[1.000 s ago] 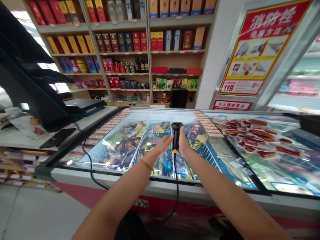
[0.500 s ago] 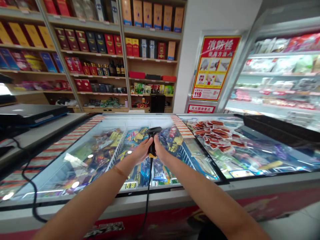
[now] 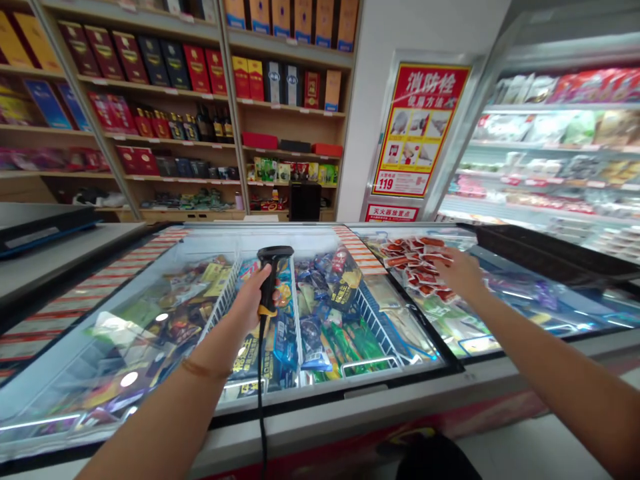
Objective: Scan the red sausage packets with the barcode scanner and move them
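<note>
Left hand grips scanner, right hand flat on freezer glass.
Left hand (image 3: 250, 300), centre frame, wraps black corded handheld barcode scanner (image 3: 271, 277) upright; right hand (image 3: 457, 270), centre-right, fingers spread on glass-topped chest freezer (image 3: 350, 393) above red packets (image 3: 410, 257).

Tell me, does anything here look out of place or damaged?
Nothing stands out. The left hand holds a corded barcode scanner upright over the freezer lid; the right hand rests on the neighbouring lid. The packets inside lie jumbled, nothing spilled.
</note>
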Demonstrator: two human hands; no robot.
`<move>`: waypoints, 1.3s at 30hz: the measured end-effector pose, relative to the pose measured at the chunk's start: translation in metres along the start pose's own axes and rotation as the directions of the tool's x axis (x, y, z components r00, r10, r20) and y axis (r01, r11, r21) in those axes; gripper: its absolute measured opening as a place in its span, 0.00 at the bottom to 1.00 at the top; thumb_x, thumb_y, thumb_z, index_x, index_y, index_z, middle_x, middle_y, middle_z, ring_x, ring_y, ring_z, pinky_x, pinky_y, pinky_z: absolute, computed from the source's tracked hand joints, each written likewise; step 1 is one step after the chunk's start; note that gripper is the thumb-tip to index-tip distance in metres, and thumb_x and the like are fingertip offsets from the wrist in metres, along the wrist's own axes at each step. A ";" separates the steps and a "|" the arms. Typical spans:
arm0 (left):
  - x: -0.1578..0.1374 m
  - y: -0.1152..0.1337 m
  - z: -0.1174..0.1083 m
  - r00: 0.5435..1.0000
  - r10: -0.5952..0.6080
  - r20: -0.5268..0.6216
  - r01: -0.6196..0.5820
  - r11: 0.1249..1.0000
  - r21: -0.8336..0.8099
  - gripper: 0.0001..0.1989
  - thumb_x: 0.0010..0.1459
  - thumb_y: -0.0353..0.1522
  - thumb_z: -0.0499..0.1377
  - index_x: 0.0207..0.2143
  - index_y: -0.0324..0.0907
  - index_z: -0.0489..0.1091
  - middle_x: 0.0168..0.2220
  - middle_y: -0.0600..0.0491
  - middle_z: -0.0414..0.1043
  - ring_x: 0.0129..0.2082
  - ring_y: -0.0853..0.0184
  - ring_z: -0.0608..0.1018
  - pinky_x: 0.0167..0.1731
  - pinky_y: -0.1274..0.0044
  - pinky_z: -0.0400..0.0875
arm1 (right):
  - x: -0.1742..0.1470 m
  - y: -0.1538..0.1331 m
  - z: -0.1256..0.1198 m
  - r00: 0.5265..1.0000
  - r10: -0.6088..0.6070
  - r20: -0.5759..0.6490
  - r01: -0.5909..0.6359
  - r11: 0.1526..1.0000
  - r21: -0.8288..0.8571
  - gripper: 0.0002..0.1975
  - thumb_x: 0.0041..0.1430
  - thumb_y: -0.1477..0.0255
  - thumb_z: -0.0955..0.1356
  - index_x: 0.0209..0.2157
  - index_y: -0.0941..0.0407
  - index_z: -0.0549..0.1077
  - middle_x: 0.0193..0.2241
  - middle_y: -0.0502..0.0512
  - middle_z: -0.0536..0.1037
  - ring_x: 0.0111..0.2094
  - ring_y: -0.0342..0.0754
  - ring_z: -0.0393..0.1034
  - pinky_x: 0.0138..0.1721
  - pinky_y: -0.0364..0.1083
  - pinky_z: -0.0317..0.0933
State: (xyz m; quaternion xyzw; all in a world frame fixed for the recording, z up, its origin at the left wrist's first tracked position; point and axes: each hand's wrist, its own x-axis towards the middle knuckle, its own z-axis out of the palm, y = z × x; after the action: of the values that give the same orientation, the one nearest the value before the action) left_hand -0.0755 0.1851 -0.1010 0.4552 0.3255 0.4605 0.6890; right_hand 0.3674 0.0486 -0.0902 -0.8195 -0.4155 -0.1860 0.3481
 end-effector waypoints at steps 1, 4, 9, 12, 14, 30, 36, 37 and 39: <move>0.002 0.001 -0.003 0.999 0.016 -0.038 -0.015 1.000 0.025 0.22 0.48 0.49 0.64 0.32 0.42 0.62 0.23 0.59 0.66 0.15 0.75 0.66 0.14 0.81 0.60 | 0.007 0.018 -0.004 0.999 0.033 0.004 -0.032 0.997 -0.068 0.19 0.55 0.67 0.67 0.47 0.57 0.75 0.44 0.70 0.77 0.50 0.70 0.68 0.50 0.67 0.58; 0.006 0.001 -0.009 0.991 0.060 -0.122 -0.046 0.992 0.120 0.24 0.46 0.51 0.63 0.30 0.41 0.62 0.20 0.59 0.65 0.13 0.75 0.65 0.13 0.81 0.58 | 0.014 0.049 -0.007 0.999 -0.036 0.040 0.042 0.985 -0.167 0.17 0.55 0.67 0.66 0.45 0.56 0.77 0.42 0.70 0.78 0.50 0.76 0.67 0.45 0.70 0.57; 0.005 -0.001 -0.009 0.983 0.096 -0.159 -0.069 0.983 0.169 0.24 0.44 0.50 0.65 0.29 0.40 0.63 0.21 0.59 0.65 0.14 0.75 0.65 0.13 0.81 0.59 | 0.013 0.053 0.000 0.999 -0.036 0.006 0.036 0.971 -0.236 0.16 0.57 0.68 0.65 0.42 0.58 0.80 0.39 0.71 0.78 0.48 0.73 0.68 0.43 0.66 0.58; 0.005 -0.001 -0.007 0.980 0.111 -0.168 -0.080 0.981 0.179 0.23 0.43 0.49 0.65 0.29 0.40 0.63 0.21 0.59 0.65 0.14 0.75 0.65 0.13 0.81 0.58 | 0.020 0.050 -0.001 0.999 0.010 -0.041 -0.019 0.973 -0.231 0.14 0.57 0.67 0.65 0.38 0.58 0.80 0.37 0.69 0.79 0.47 0.68 0.69 0.44 0.62 0.60; 0.006 -0.002 -0.007 0.977 0.117 -0.181 -0.083 0.980 0.182 0.24 0.42 0.49 0.65 0.30 0.41 0.63 0.21 0.60 0.65 0.13 0.75 0.65 0.13 0.81 0.58 | 0.025 0.042 -0.002 0.994 -0.045 -0.099 0.027 0.984 -0.177 0.13 0.57 0.66 0.65 0.36 0.58 0.79 0.37 0.67 0.79 0.45 0.64 0.70 0.46 0.59 0.60; -0.001 -0.017 0.005 0.993 0.099 -0.071 -0.081 0.972 0.220 0.23 0.45 0.49 0.64 0.30 0.41 0.63 0.22 0.59 0.64 0.13 0.77 0.64 0.13 0.82 0.56 | -0.048 -0.159 0.137 0.923 -0.068 0.378 -0.254 0.632 0.733 0.20 0.50 0.57 0.70 0.41 0.52 0.63 0.36 0.55 0.75 0.31 0.52 0.74 0.25 0.51 0.72; -0.001 -0.028 0.008 0.999 0.028 0.026 -0.035 0.958 0.284 0.24 0.46 0.51 0.63 0.30 0.41 0.62 0.24 0.59 0.65 0.13 0.77 0.64 0.13 0.82 0.57 | -0.061 -0.142 0.143 0.897 -0.166 0.411 -0.252 0.570 0.782 0.40 0.39 0.66 0.75 0.51 0.51 0.53 0.32 0.47 0.75 0.29 0.48 0.75 0.31 0.50 0.73; -0.002 -0.029 0.009 0.999 0.026 0.040 -0.037 0.954 0.298 0.24 0.47 0.51 0.63 0.30 0.41 0.62 0.24 0.59 0.65 0.14 0.78 0.64 0.13 0.82 0.57 | -0.061 -0.142 0.140 0.896 -0.173 0.409 -0.234 0.599 0.766 0.39 0.41 0.67 0.74 0.53 0.51 0.53 0.32 0.47 0.75 0.29 0.48 0.75 0.30 0.49 0.73; -0.003 -0.031 0.009 0.998 0.028 0.061 -0.047 0.946 0.320 0.23 0.48 0.51 0.62 0.29 0.41 0.62 0.24 0.59 0.65 0.14 0.78 0.64 0.14 0.82 0.57 | -0.061 -0.145 0.135 0.897 -0.183 0.403 -0.202 0.640 0.742 0.35 0.45 0.67 0.72 0.54 0.50 0.56 0.34 0.50 0.76 0.28 0.48 0.75 0.26 0.48 0.73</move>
State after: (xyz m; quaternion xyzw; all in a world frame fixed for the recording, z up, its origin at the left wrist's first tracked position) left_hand -0.0581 0.1743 -0.1258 0.5800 0.3680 0.4015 0.6058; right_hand 0.2159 0.1723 -0.1591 -0.6150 -0.5178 0.2012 0.5596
